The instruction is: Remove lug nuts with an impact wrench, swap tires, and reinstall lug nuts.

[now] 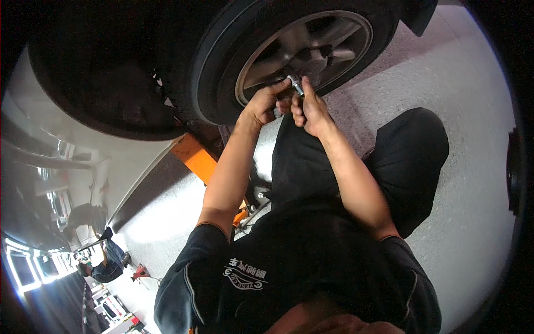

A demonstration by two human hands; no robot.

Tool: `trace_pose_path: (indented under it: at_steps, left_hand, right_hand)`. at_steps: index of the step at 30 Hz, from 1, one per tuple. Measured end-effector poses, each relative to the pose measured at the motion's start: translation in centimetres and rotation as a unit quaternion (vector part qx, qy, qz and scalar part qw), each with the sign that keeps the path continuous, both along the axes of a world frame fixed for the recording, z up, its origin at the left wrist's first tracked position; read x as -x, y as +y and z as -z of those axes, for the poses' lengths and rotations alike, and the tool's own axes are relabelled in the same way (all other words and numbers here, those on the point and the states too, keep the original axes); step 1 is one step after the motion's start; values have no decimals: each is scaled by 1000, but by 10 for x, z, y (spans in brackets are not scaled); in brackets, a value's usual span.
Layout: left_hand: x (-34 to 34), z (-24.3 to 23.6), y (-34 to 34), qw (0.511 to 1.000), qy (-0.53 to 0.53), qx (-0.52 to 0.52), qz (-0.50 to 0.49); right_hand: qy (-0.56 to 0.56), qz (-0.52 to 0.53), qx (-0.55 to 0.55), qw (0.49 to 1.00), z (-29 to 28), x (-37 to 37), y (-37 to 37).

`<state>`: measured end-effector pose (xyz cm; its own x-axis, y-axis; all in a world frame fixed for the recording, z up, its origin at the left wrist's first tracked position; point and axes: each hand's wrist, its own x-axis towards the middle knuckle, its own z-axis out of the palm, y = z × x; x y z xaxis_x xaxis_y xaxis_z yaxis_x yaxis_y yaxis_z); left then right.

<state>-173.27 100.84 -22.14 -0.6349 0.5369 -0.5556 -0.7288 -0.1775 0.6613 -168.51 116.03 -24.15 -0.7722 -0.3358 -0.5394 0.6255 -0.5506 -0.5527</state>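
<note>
**Metal piece (296, 86), hand-held, at wheel (314, 65)**

Qty 1, sm., shiny; in front of wheel's lower part. L hand (267, 102) & R hand (314, 113) both closed on it, bunched tight, prob. for steadiness & fine ctrl. Orange bar (194, 158) near tire (219, 80), by car body (83, 170); prob. a support, load unclear.

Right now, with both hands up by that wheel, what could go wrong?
The small silver metal piece at the fingertips of the left hand and right hand could slip and drop to the grey floor. Working this close, knuckles might also scrape the wheel.
</note>
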Motion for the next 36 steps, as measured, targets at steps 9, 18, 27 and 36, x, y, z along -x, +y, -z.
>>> trace_pose_path:
  at_steps: [9,18,27,36]
  left_hand:
    - [-8,7,22,962,70,216,-153]
    - [-14,-4,19,989,44,120,-73]
    - [-64,8,-25,986,-27,2,-165]
    - [-99,10,-39,973,-90,-23,-209]
  right_hand:
    - [277,226,-419,835,13,-22,-20]
    - [33,206,-84,974,-13,-21,-31]
    - [-19,204,-53,977,-13,-18,-23]
    - [2,242,-86,966,-12,-13,-33]
